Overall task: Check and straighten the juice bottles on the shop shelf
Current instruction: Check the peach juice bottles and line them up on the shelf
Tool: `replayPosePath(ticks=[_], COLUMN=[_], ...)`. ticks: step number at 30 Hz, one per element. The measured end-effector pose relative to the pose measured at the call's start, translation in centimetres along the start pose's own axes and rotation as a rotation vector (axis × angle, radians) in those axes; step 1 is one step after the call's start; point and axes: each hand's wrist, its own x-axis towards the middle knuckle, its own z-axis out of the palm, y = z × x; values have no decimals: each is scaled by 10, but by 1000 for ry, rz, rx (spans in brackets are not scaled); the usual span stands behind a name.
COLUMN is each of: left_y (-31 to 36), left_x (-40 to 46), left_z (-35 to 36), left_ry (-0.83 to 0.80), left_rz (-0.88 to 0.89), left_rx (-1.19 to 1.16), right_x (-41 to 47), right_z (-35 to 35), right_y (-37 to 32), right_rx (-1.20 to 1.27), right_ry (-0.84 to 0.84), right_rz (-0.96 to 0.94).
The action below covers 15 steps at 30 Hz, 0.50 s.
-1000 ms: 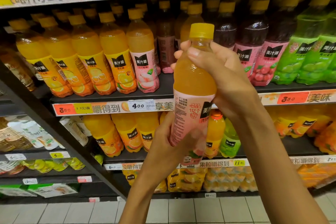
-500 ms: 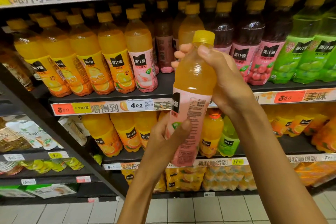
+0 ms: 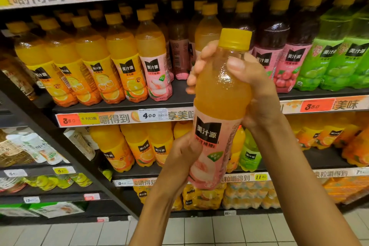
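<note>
Shelf unit (image 3: 123, 108): three tiers w/ bottles in view, plus a side rack at left. Middle tier, front row, approx. count: 4 orange juice bottles (image 3: 93, 70), 1 peach bottle (image 3: 154, 70), 2 red-label bottles (image 3: 283, 62), 2 green bottles (image 3: 329, 62); rows behind are too dark to be counted. A gap (image 3: 179, 94) is seen in the front row, between the shelved peach bottle and the red-label pair.

Held item: 1 peach juice bottle (image 3: 217, 110), yellow cap up, long axis near vertical w/ slight tilt, label facing the camera. It is carried in front of the shelf, off the tier, just right of the gap.

Right hand (image 3: 253, 86): fingers wrapped round the bottle shoulder, thumb on the front. Left hand (image 3: 179, 158): fingers curled round the lower label area, supporting from below-left.

Key relation: gap lies beyond and slightly left of the bottle. Judged: the right hand, higher on the bottle, is better placed for setting it in upright, label forward.
</note>
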Motion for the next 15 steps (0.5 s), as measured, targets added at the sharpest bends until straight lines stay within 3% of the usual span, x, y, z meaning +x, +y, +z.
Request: replayPosePath(ticks=[4,8,15], left_y=[3,8,-1], left_x=[2,8,8], left_z=[2,4,-11], left_ry=[132,249,95], left_rz=[93,206,139], left_rx=[96,227,153], right_x=[-5,-9,-11], right_z=[-5,-4,-6], right_y=[-4,0,7], right_rx=[-307,-423,-328], right_ry=[134,176,8], right_rz=[-34,-72,-140])
